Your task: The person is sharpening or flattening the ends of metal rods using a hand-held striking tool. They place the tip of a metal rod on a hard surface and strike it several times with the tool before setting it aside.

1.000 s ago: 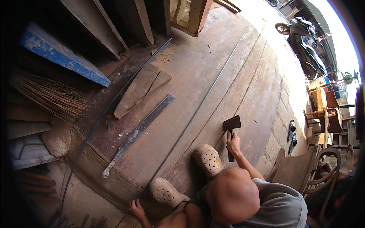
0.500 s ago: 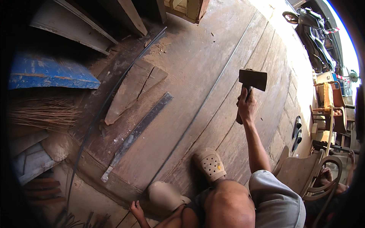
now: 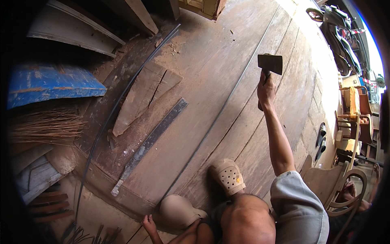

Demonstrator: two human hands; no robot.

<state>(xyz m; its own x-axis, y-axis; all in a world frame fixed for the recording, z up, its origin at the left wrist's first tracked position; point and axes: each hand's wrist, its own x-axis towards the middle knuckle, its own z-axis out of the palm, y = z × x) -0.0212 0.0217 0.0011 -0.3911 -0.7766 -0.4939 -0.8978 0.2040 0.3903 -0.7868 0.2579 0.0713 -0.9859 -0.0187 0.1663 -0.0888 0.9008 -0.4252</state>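
While a brown floor [image 3: 235, 134] spreads out before the person, a dark flat metal bar [image 3: 151, 140] lying on it serves as the landmark. Well to the bar's left, I note a blue-painted board [image 3: 53, 83] and, just nearer the person, a bundle of thin brown rods [image 3: 48, 127]. Between these and the bar runs a long black strip [image 3: 153, 54]; just beside the bar's left side lies a cracked wooden block [image 3: 148, 91]. Past the bar's near end is the left hand [image 3: 149, 224], fingers curled, though whether it holds anything I cannot tell. To the bar's right come two beige clogs [image 3: 227, 177] and, farther over, the right hand [image 3: 267, 92], closed around the handle of a hatchet [image 3: 270, 64], whose dark blade stands well apart from the bar. Farthest right of the bar: black sandals [image 3: 321, 140], a wooden chair [image 3: 325, 181] and a parked motorcycle [image 3: 340, 46]
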